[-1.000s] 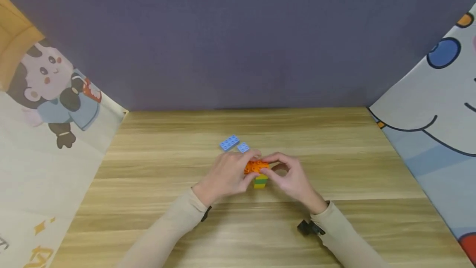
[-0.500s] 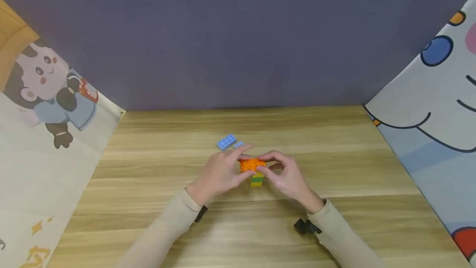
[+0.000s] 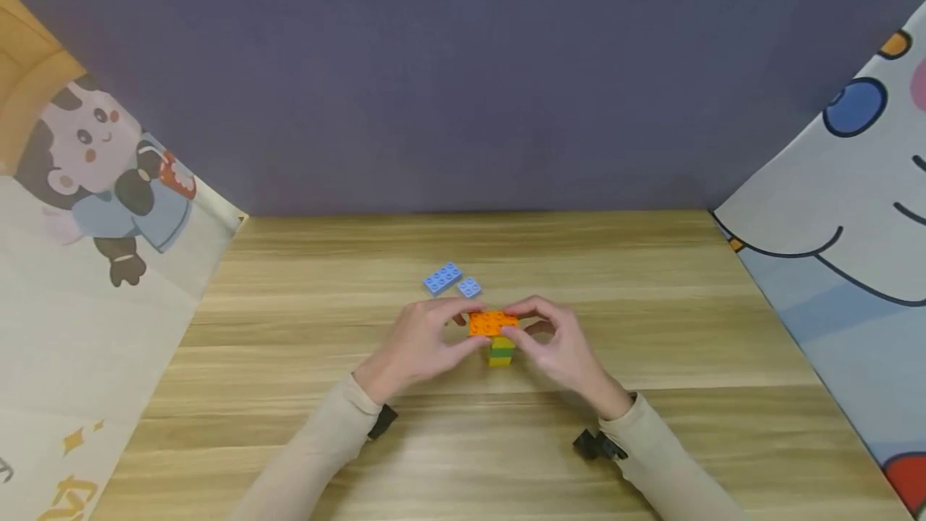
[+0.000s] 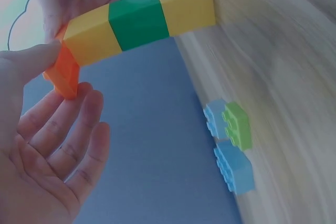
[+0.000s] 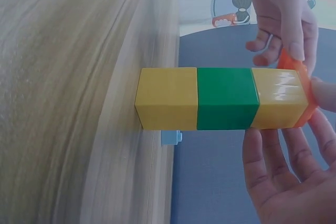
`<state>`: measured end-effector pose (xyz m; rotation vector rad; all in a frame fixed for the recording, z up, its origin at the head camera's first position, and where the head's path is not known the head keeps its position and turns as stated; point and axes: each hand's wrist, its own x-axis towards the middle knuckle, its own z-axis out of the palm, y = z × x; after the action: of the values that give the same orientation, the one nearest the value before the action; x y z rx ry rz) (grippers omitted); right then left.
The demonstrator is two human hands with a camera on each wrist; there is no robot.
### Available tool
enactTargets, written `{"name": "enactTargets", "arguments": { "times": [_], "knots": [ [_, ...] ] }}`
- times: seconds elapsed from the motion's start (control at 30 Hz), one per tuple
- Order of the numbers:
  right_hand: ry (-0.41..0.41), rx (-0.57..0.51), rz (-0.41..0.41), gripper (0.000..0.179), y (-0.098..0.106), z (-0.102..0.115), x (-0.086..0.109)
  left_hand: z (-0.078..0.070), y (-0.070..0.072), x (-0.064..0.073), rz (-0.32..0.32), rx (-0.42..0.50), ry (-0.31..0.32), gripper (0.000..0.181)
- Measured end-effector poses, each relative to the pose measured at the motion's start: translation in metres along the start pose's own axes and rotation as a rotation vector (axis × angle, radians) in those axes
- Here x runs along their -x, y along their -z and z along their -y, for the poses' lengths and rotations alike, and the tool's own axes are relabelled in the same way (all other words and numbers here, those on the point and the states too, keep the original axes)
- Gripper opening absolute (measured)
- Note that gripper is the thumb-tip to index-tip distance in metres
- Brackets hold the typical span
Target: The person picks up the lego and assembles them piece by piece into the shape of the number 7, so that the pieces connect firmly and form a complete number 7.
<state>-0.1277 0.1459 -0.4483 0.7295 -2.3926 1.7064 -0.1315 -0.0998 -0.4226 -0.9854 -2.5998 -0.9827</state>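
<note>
A flat orange building brick [image 3: 486, 323] lies across the top of an upright tower [image 3: 501, 353] of yellow, green and yellow blocks, jutting out past it to the left. My left hand [image 3: 423, 340] holds that jutting end between thumb and fingers, as the orange brick [image 4: 67, 72] shows in the left wrist view. At the other end my right hand [image 3: 567, 348] pinches the brick, thumb in front and fingers behind, right over the tower. In the right wrist view the tower's bottom yellow block [image 5: 167, 98] stands on the table.
Behind the hands on the wooden table [image 3: 325, 264] lie a long blue brick [image 3: 443, 278] and a smaller blue one [image 3: 469, 287]. A light green brick [image 4: 238, 125] beside them shows in the left wrist view. A dark panel [image 3: 477, 87] rises at the back.
My left hand has drawn back slightly to the left along the orange brick, uncovering more of it. The smaller blue brick, partly hidden half a second ago, shows again. My right hand keeps its hold.
</note>
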Motion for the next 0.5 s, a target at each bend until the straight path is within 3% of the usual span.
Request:
{"name": "enactTargets", "arguments": {
  "times": [0.13,0.37,0.5],
  "knots": [
    [-0.006,-0.003,-0.004,0.021,0.0,-0.001,0.0,0.004,0.003,0.005,0.001,-0.007,0.037,0.043],
    [-0.012,-0.002,-0.011,0.021,0.001,-0.003,0.001,0.01,0.007,0.011,0.029,-0.081,0.022,0.033],
    [-0.02,-0.009,-0.008,0.021,0.001,-0.003,0.001,0.014,0.006,0.014,0.036,-0.119,0.049,0.028]
  ]
}}
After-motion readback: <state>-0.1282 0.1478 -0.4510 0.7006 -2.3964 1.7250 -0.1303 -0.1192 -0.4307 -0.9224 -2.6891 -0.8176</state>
